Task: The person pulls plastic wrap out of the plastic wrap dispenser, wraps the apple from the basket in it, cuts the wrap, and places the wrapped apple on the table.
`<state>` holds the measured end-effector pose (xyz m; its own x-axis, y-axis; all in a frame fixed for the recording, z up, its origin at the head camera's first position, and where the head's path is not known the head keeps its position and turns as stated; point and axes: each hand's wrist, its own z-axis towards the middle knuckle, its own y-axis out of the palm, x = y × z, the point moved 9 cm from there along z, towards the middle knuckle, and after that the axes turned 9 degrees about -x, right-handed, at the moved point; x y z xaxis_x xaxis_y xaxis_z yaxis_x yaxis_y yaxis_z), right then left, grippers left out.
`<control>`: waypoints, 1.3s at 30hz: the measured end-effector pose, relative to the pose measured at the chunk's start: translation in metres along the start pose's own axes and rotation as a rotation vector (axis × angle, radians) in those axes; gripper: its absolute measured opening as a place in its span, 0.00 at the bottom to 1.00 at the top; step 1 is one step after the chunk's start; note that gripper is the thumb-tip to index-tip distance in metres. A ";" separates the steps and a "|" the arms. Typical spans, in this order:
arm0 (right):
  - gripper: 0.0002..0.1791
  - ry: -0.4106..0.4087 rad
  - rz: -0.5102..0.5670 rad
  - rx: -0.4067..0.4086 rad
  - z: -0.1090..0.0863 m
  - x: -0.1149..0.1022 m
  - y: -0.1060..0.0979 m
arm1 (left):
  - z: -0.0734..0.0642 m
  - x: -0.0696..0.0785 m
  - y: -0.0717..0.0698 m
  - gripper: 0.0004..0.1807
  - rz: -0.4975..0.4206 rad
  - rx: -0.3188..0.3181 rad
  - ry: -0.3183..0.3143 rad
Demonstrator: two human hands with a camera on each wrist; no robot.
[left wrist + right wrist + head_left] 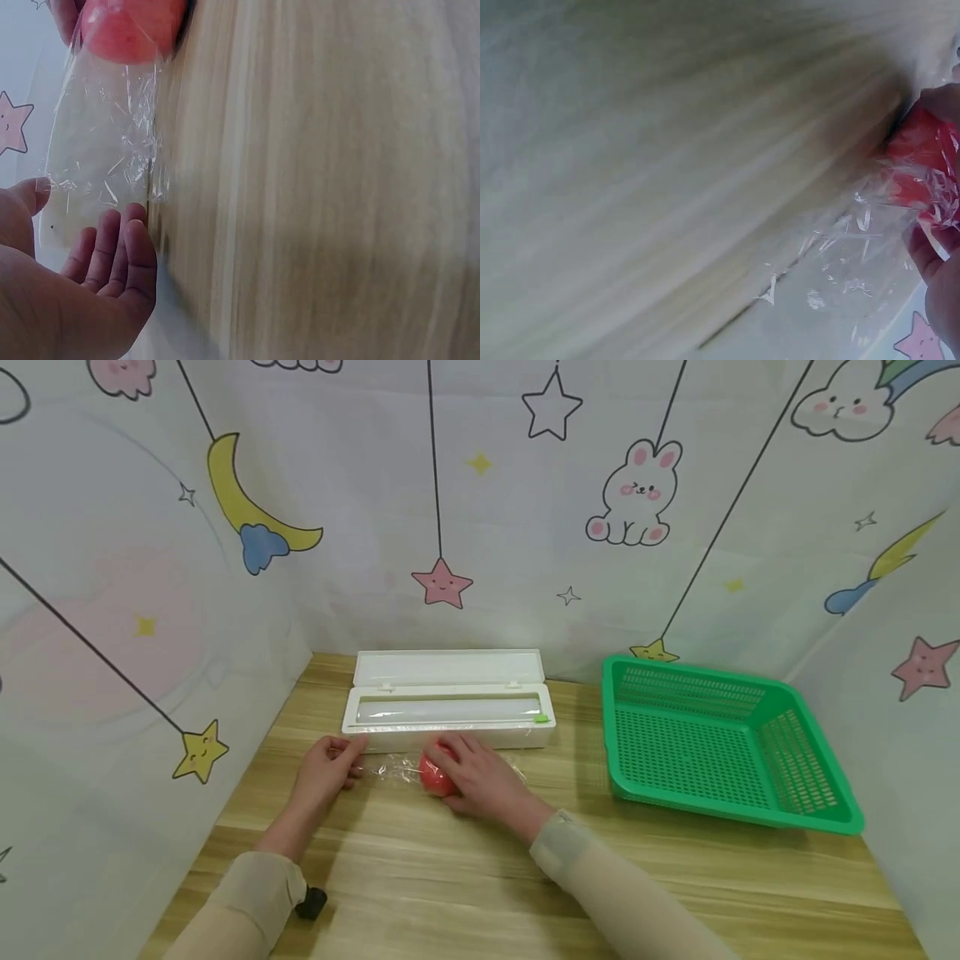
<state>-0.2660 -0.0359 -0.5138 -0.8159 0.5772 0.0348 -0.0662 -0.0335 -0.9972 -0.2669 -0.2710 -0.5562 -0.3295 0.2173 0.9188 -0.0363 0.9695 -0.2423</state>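
A red, rounded, fruit-like object (435, 776) sits over the wood-look table with clear plastic film (396, 767) around it. My right hand (483, 777) grips it from the right, fingers over its top and thumb low at the near side. In the right wrist view the crinkled film (855, 247) trails off the red object (922, 150). At the film's left end is my left hand (326, 774). The left wrist view shows its thumb and loosely bent fingers (112, 255) apart, right at the film's edge.
Behind the hands stands a white film dispenser box (450, 739), its lid (450, 667) raised and a green slider (542, 718) at its right. A green plastic basket (735, 814) is on the right. Patterned cloth walls (510, 527) enclose the table's back and sides.
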 end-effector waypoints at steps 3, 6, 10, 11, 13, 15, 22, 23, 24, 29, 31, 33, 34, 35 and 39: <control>0.46 -0.015 0.014 -0.030 -0.001 -0.001 -0.005 | 0.001 0.002 0.000 0.32 0.026 0.006 -0.008; 0.47 -0.020 0.032 -0.066 -0.003 -0.003 -0.010 | 0.000 0.005 -0.005 0.35 0.101 0.046 -0.004; 0.47 -0.023 0.071 -0.104 -0.005 -0.006 -0.019 | -0.003 0.025 -0.019 0.31 0.274 0.193 0.123; 0.47 -0.023 0.079 -0.109 -0.005 -0.006 -0.021 | -0.003 0.033 -0.021 0.29 0.329 0.227 0.178; 0.47 -0.025 0.089 -0.114 -0.006 -0.006 -0.023 | -0.004 0.048 -0.021 0.25 0.430 0.255 0.300; 0.47 -0.024 0.104 -0.113 -0.006 -0.005 -0.025 | -0.005 0.062 -0.013 0.23 0.539 0.225 0.424; 0.45 -0.028 0.145 -0.115 -0.006 -0.004 -0.028 | -0.001 0.082 0.011 0.23 0.884 0.089 0.636; 0.45 -0.029 0.149 -0.118 -0.006 -0.004 -0.029 | 0.000 0.083 0.011 0.24 0.906 0.075 0.638; 0.45 -0.029 0.154 -0.122 -0.007 -0.005 -0.029 | 0.001 0.084 0.011 0.24 0.920 0.060 0.641; 0.44 -0.032 0.158 -0.140 -0.008 -0.007 -0.029 | 0.006 0.079 0.006 0.26 0.954 -0.055 0.618; 0.44 -0.037 0.156 -0.142 -0.008 -0.008 -0.030 | 0.008 0.076 0.001 0.28 0.916 -0.090 0.591; 0.44 -0.040 0.155 -0.143 -0.008 -0.009 -0.030 | 0.011 0.074 -0.006 0.30 0.831 -0.110 0.551; 0.44 -0.040 0.156 -0.143 -0.009 -0.009 -0.030 | 0.014 0.073 -0.009 0.30 0.773 -0.118 0.524; 0.44 -0.040 0.157 -0.144 -0.009 -0.009 -0.029 | 0.016 0.072 -0.011 0.30 0.713 -0.127 0.500; 0.44 -0.039 0.155 -0.147 -0.010 -0.009 -0.028 | 0.025 0.064 -0.013 0.30 0.549 -0.174 0.416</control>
<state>-0.2516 -0.0322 -0.4868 -0.8314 0.5424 -0.1205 0.1441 0.0011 -0.9896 -0.3114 -0.2726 -0.5022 0.1320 0.6712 0.7295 0.1941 0.7042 -0.6830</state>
